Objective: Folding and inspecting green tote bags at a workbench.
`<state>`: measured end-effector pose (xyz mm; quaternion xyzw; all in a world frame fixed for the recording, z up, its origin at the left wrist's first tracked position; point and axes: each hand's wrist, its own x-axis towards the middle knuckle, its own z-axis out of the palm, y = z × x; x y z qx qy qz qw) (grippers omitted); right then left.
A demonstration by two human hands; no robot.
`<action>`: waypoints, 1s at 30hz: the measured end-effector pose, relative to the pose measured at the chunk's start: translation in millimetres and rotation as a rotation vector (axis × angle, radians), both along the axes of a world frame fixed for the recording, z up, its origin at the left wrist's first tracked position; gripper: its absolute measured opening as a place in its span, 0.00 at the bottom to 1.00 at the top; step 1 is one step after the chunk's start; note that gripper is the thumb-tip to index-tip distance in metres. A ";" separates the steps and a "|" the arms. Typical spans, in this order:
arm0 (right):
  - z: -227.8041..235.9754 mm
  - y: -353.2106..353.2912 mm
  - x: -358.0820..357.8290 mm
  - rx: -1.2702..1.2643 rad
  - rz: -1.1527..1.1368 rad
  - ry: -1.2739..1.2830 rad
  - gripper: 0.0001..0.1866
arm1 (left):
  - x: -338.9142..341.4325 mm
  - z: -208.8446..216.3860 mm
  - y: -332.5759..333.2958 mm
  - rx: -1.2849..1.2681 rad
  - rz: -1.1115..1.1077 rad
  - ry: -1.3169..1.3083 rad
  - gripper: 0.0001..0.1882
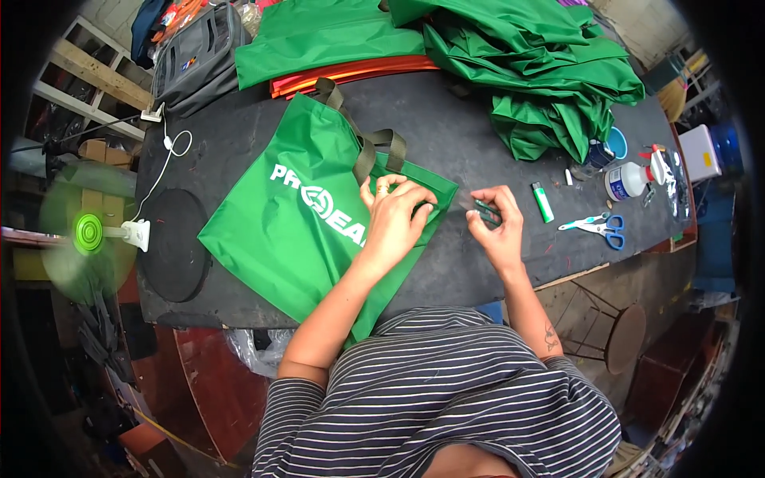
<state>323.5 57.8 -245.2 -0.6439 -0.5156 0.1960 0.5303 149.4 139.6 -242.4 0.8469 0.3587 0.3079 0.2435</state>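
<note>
A green fabric tote bag (275,227) with white printing and dark olive handles (381,151) lies slantwise on the black table. My left hand (394,215) rests on the bag near its top right corner, fingers pinched at the hemmed edge. Just off that corner, my right hand (500,227) is closed around small dark green thread snips (486,212). Their tips point at the bag's edge and are smeared by motion. Right of my right hand lie a green and white lighter (542,202) and blue-handled scissors (612,231).
Piled green fabric (526,56) covers the far side, with orange fabric (351,70) under part of it. A white spray bottle (629,182) and blue cup (617,143) stand at right. A grey backpack (199,60), a green fan (88,231) and a black coil (177,243) are at left.
</note>
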 end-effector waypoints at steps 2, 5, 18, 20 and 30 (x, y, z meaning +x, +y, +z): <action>-4.8 -1.8 -3.9 0.058 -0.034 -0.105 0.13 | 2.0 0.4 1.7 -0.050 0.069 -0.004 0.04; -7.6 -0.4 -9.1 0.068 -0.053 -0.114 0.12 | 3.7 4.1 3.4 -0.086 0.086 -0.008 0.04; 0.0 15.0 -19.7 0.093 -0.015 -0.212 0.10 | 4.4 2.9 2.8 -0.095 0.113 0.002 0.05; 0.2 15.6 -20.0 0.094 -0.027 -0.218 0.10 | 2.8 3.5 2.3 -0.096 0.120 0.019 0.06; 5.9 17.0 -22.3 0.088 -0.032 -0.211 0.08 | 1.9 4.8 2.0 -0.070 0.116 -0.002 0.05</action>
